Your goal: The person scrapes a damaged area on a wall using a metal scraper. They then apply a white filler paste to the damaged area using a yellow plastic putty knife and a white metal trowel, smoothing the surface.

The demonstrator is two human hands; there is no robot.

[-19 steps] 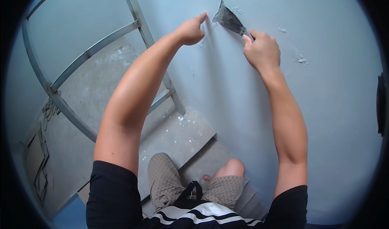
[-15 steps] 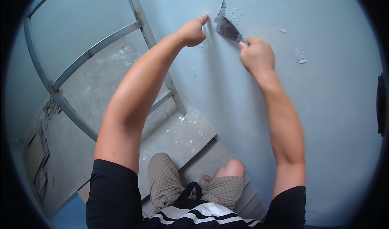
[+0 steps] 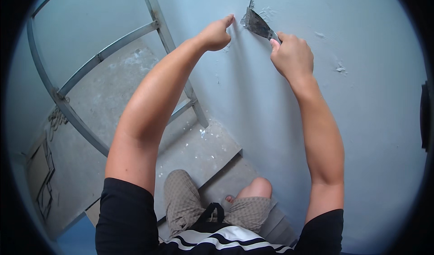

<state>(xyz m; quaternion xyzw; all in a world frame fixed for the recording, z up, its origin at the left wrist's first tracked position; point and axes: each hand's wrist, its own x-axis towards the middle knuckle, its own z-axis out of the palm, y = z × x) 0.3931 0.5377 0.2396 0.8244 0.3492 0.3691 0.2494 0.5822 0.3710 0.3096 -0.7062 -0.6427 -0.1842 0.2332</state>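
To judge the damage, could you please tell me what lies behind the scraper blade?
The wall, its chipped gash showing above the scraper blade; what it covers is hidden.

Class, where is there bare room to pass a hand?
Plain wall lies below the scraper, left of the right forearm, and between the right elbow and the dark object. Crowded: around the scraper, between left hand and right hand.

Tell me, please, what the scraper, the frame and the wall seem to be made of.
Scraper: likely steel, dull; its visible part is thin, grey and dark-stained.
Frame: probably metal, faintly shiny, with brownish marks near joints.
Wall: perhaps painted plaster, mostly smooth; flaked patches show rough texture.
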